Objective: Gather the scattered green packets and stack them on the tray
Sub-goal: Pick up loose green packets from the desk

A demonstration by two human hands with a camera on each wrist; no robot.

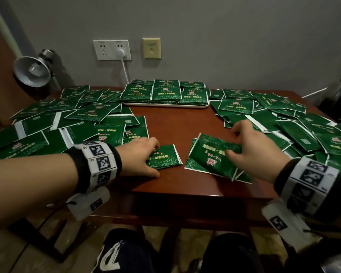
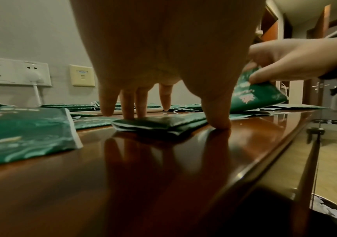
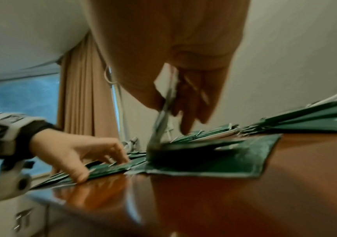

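Gathering: my left hand (image 1: 141, 154) presses a flat green foil packet (image 1: 165, 157) to the glossy brown surface (image 1: 171, 125), my right hand (image 1: 258, 152) pinches another packet (image 1: 211, 154); next, the white tray (image 1: 165, 105).

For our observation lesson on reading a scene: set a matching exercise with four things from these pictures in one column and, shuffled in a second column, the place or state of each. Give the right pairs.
Things
1. left hand
2. right hand
3. tray
4. white plug

Places or states
A. at the table's far edge, bearing neat stacks of packets
B. in the wall socket
C. fingers on a flat small stack of packets, thumb tip on the table
D. pinching a tilted packet

Pairs: 1-C, 2-D, 3-A, 4-B
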